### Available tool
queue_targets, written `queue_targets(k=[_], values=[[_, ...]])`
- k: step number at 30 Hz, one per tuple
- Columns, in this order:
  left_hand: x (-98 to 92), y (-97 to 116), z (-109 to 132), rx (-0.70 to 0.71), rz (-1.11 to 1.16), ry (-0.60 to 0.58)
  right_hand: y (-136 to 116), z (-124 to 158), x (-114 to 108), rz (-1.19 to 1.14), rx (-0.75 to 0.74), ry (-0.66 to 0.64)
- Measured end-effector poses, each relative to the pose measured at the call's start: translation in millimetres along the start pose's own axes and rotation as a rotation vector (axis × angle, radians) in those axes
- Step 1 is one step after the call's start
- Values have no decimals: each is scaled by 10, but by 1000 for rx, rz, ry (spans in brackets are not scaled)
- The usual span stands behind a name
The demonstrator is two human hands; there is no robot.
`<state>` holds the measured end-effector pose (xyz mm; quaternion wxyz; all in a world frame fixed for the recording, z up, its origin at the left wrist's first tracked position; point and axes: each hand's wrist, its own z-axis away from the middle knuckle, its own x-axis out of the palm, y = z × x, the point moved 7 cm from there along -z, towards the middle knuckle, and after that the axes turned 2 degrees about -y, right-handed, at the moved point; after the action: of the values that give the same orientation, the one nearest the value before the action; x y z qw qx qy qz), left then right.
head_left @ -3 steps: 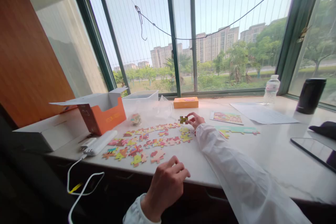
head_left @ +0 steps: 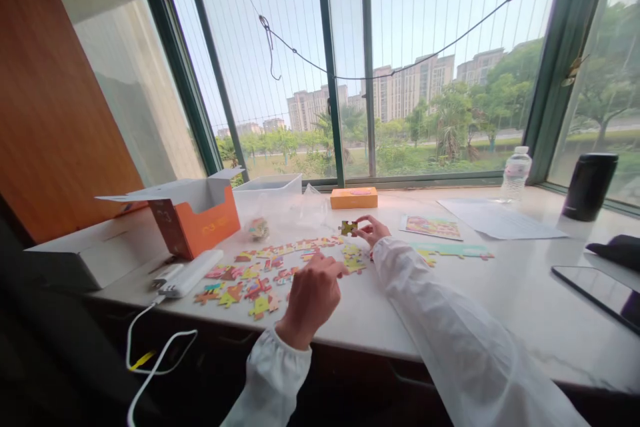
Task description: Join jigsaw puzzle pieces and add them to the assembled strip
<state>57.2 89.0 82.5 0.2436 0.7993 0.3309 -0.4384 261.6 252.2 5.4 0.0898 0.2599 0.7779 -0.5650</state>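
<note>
Several colourful jigsaw pieces (head_left: 260,275) lie scattered on the white windowsill table (head_left: 500,293). My right hand (head_left: 373,230) is stretched far forward and pinches one yellow-green puzzle piece (head_left: 349,227) just above the table. My left hand (head_left: 313,295) hovers over the scattered pieces with its fingers curled and fingertips pointing at the pieces near the middle; I cannot make out anything in it. A partly joined strip of puzzle (head_left: 453,251) lies to the right of my right hand, with a printed picture sheet (head_left: 433,226) behind it.
An open orange box (head_left: 197,217) and a white power bank with cable (head_left: 187,273) stand at left. A clear tub (head_left: 267,190), a small orange box (head_left: 353,197), a water bottle (head_left: 516,173), papers (head_left: 500,217), a black cylinder (head_left: 589,185) and a dark tablet (head_left: 600,287) line the back and right.
My left hand has moved forward from the table's front edge to over the scattered pieces. My right hand still holds the same piece in place.
</note>
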Motion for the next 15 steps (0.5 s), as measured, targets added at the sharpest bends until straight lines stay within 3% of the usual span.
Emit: queue_targets(k=[3,5,9,12,15], values=[[143,-314,-429,-230,-58,-63,24,-35,2,-97,-14,13],[362,-411,-559,-261,-74,-111,55,-81,-5,-111,-18,17],[723,-323,-577,-66,-55,-119,135,-143,-40,-104,-10,38],[838,-230,-526,98,-51,-160,196,-132,-70,-100,16,55],[882,-280,-513,90,-72,-227,255,-116,-71,-92,52,28]])
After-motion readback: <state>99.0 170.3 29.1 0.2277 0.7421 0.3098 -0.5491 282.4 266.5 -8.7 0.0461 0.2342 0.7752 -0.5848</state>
